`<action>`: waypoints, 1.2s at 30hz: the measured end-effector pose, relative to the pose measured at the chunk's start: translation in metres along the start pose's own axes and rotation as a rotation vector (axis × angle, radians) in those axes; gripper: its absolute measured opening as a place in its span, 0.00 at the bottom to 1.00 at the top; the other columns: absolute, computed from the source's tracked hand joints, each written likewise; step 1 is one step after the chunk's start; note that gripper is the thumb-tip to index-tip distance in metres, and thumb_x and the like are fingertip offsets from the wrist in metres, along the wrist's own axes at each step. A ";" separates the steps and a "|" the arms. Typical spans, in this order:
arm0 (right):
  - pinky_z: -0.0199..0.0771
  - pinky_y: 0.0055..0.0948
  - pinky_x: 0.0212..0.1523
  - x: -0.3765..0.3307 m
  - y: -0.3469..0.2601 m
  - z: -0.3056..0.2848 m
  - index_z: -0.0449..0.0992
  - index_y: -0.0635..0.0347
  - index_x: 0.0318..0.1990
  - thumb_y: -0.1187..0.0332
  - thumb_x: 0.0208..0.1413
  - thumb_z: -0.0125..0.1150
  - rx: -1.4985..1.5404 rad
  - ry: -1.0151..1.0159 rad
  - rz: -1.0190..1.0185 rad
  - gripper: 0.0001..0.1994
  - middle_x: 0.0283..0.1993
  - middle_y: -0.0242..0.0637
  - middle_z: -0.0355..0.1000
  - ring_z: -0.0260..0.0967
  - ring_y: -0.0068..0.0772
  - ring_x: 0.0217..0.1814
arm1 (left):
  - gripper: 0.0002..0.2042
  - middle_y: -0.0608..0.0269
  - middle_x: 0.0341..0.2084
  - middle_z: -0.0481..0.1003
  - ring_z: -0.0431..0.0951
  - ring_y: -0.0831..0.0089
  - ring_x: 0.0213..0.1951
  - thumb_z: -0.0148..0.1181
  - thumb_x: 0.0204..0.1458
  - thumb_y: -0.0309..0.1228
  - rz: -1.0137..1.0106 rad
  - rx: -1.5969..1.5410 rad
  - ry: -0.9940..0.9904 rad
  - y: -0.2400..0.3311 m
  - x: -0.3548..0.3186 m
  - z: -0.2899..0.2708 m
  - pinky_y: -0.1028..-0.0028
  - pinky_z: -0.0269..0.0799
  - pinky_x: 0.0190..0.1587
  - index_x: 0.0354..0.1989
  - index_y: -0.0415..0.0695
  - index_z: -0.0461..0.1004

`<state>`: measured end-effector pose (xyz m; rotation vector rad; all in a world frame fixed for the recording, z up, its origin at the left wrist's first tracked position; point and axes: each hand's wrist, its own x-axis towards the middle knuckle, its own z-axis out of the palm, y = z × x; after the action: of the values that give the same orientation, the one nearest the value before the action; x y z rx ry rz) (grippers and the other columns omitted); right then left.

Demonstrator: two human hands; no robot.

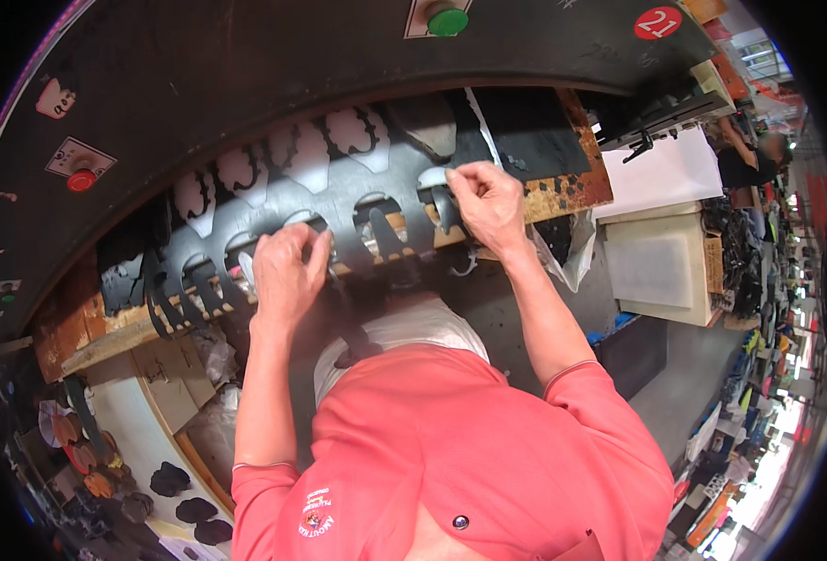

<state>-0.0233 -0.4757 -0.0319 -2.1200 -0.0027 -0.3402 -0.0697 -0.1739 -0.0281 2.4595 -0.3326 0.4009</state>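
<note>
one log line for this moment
dark sheet: has cut-outs, lies over brown board | left hand: at near edge, hold unclear | right hand: near right end, hold unclear

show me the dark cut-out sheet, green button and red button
Dark cut-out sheet (339, 196): head view, solid middle strip
Green button (448, 22): head view, cap
Red button (82, 180): head view, cap

This looks like a factory workshop: a massive dark machine frame (273, 56) carries a green push button (448, 22) at twelve o'clock and a red one (81, 180) at ten; a worn wooden counter (598, 185) bears a black sheet (339, 201) with repeated cut-outs; another person (748, 170) shows at two.
</note>
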 end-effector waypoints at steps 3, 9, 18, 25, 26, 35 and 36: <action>0.77 0.43 0.57 0.042 -0.005 0.006 0.80 0.72 0.54 0.60 0.55 0.76 -0.157 0.047 -0.237 0.26 0.52 0.54 0.78 0.77 0.54 0.54 | 0.12 0.54 0.23 0.77 0.77 0.52 0.28 0.70 0.58 0.30 0.022 0.058 -0.038 0.012 0.019 -0.010 0.59 0.67 0.34 0.24 0.41 0.76; 0.67 0.51 0.73 0.104 -0.010 0.057 0.72 0.71 0.68 0.55 0.50 0.78 -0.423 -0.149 -0.278 0.41 0.72 0.65 0.64 0.62 0.66 0.73 | 0.14 0.49 0.49 0.81 0.80 0.49 0.54 0.70 0.56 0.24 0.248 -0.228 -0.025 0.024 0.090 0.030 0.55 0.75 0.58 0.49 0.37 0.80; 0.69 0.31 0.71 0.120 0.006 0.018 0.76 0.69 0.67 0.72 0.48 0.79 0.442 -0.220 0.206 0.35 0.69 0.43 0.73 0.71 0.32 0.69 | 0.23 0.49 0.62 0.78 0.73 0.48 0.68 0.76 0.52 0.27 0.231 -0.157 -0.170 0.008 0.103 0.057 0.51 0.68 0.67 0.57 0.38 0.81; 0.72 0.30 0.67 0.120 0.009 0.012 0.70 0.73 0.71 0.73 0.54 0.77 0.793 -0.189 0.383 0.36 0.67 0.46 0.74 0.72 0.31 0.66 | 0.28 0.48 0.46 0.83 0.85 0.60 0.35 0.78 0.54 0.42 -0.177 -0.689 -0.302 0.056 0.155 0.086 0.64 0.82 0.41 0.54 0.32 0.78; 0.73 0.29 0.66 0.121 0.009 0.011 0.70 0.74 0.71 0.74 0.55 0.77 0.853 -0.177 0.427 0.36 0.67 0.47 0.74 0.73 0.31 0.66 | 0.28 0.48 0.46 0.83 0.86 0.62 0.35 0.78 0.54 0.42 -0.179 -0.757 -0.298 0.061 0.163 0.093 0.65 0.82 0.40 0.54 0.32 0.78; 0.77 0.23 0.55 0.125 0.013 0.013 0.71 0.73 0.70 0.69 0.60 0.73 0.952 -0.095 0.411 0.32 0.55 0.38 0.79 0.76 0.23 0.52 | 0.18 0.63 0.36 0.85 0.81 0.80 0.37 0.67 0.65 0.33 -0.347 -1.063 -0.449 0.054 0.168 0.108 0.76 0.78 0.43 0.60 0.38 0.82; 0.77 0.23 0.55 0.124 0.013 0.014 0.71 0.73 0.70 0.70 0.60 0.73 0.986 -0.093 0.425 0.32 0.55 0.38 0.79 0.76 0.23 0.52 | 0.17 0.64 0.36 0.85 0.80 0.81 0.37 0.65 0.67 0.33 -0.376 -1.148 -0.441 0.052 0.167 0.108 0.77 0.78 0.43 0.60 0.38 0.82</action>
<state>0.1013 -0.4876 -0.0195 -1.1130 0.1860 0.0332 0.0890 -0.3037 -0.0224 1.3854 -0.1801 -0.4189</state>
